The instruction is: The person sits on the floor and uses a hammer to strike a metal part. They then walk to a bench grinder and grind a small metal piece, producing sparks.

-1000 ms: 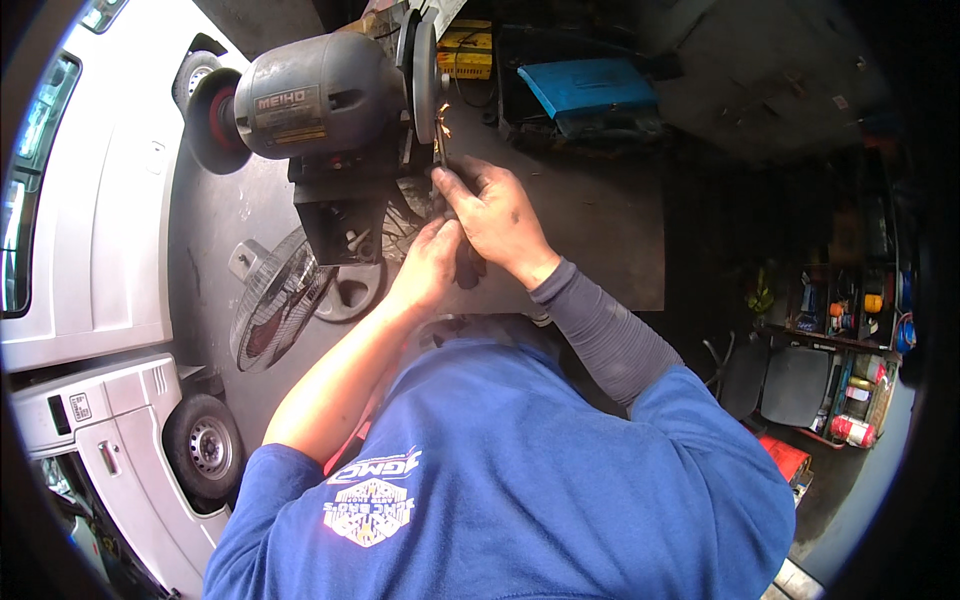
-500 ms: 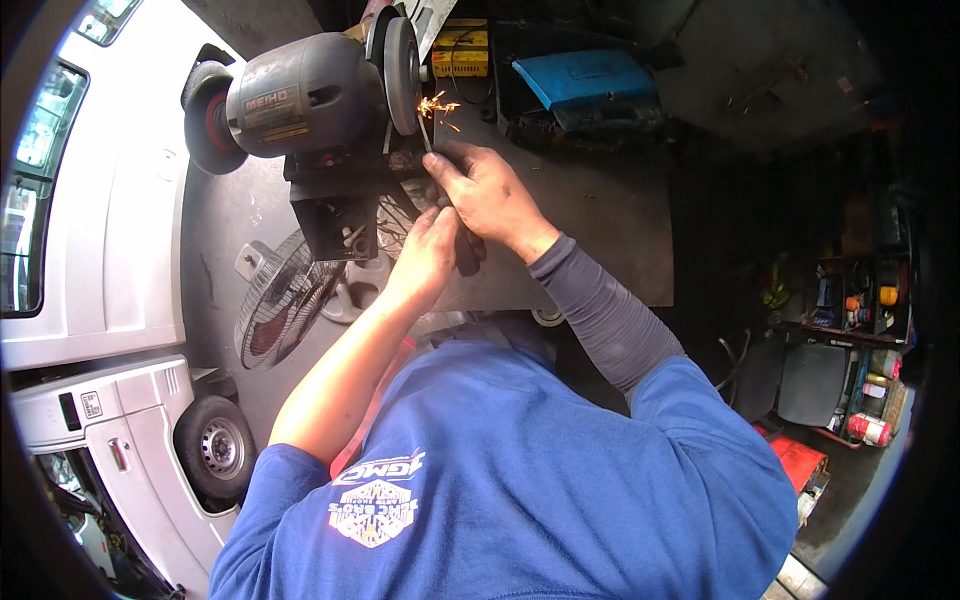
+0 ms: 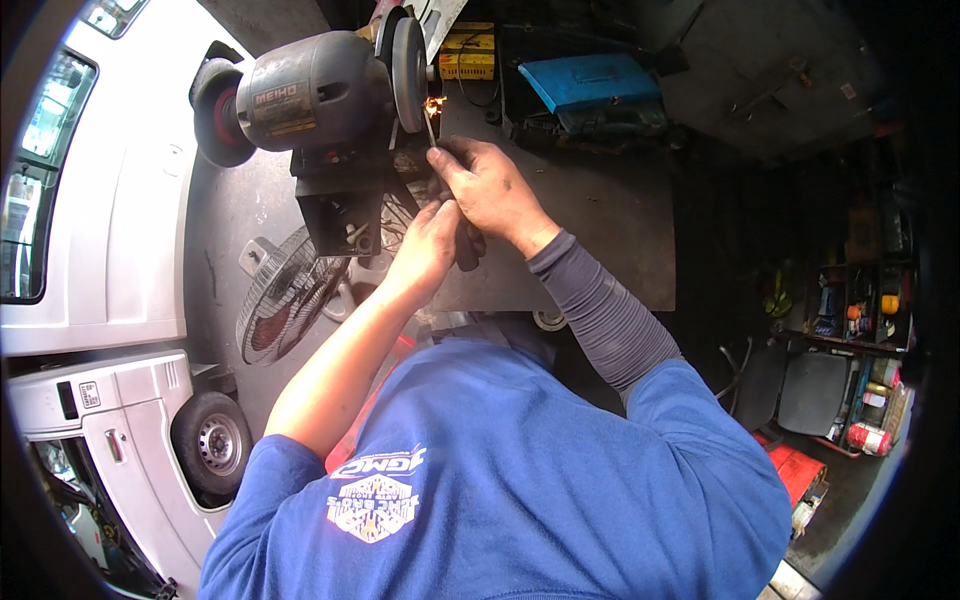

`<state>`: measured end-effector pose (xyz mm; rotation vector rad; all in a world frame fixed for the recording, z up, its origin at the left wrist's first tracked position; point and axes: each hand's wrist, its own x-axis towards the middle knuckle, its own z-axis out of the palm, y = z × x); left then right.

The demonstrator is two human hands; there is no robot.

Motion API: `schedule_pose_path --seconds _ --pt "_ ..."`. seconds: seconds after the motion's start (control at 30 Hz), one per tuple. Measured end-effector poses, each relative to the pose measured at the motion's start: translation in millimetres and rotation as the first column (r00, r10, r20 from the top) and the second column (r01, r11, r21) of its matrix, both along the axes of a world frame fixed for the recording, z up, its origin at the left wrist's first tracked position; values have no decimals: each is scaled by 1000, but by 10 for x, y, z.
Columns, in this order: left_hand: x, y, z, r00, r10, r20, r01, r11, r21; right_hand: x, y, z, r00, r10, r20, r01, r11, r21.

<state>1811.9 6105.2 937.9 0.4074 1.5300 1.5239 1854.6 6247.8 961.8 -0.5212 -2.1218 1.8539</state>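
Note:
A bench grinder (image 3: 315, 88) with a dark grey motor body stands at the upper left. My right hand (image 3: 495, 195), in a grey arm sleeve, is closed round a thin metal rod (image 3: 431, 128), with the thumb along it. The rod's tip meets the lower edge of the grey grinding wheel (image 3: 409, 75), where orange sparks (image 3: 435, 104) show. Just below, my left hand (image 3: 430, 243) is closed against the right one. A dark shape (image 3: 468, 248) shows beneath both hands; whether it is a handle or shaded fingers is unclear.
A wire-guarded fan (image 3: 285, 300) stands left of my forearm. Beyond the hands lie a blue case (image 3: 590, 82) and a yellow box (image 3: 468, 52). A white van (image 3: 100, 230) with a wheel (image 3: 215, 448) is at left. A dark chair (image 3: 812, 388) is at right.
The spark spray has become smaller and tighter at the wheel. Both hands hold nearly the same pose, and the whole view has shifted slightly.

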Motion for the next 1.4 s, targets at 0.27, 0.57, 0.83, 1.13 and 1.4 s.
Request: schedule_pose_path --seconds 0.27,0.57,0.83,1.13,1.4 --pt "5 -13 9 1000 -11 9 11 1000 -11 13 -3 -20 1000 -2 25 1 998 55" --pt "-13 -39 116 998 -52 -25 52 998 -23 64 -40 97 1000 3 28 -4 999 33" --pt "38 -84 152 998 -49 40 49 999 -12 104 -90 68 1000 28 -10 -26 993 118" --pt "-13 -69 70 996 -34 88 37 999 -26 38 -70 32 997 -16 70 12 998 65" --pt "-50 -12 153 997 -26 76 25 1000 16 -3 0 49 1000 -3 -5 4 999 44"
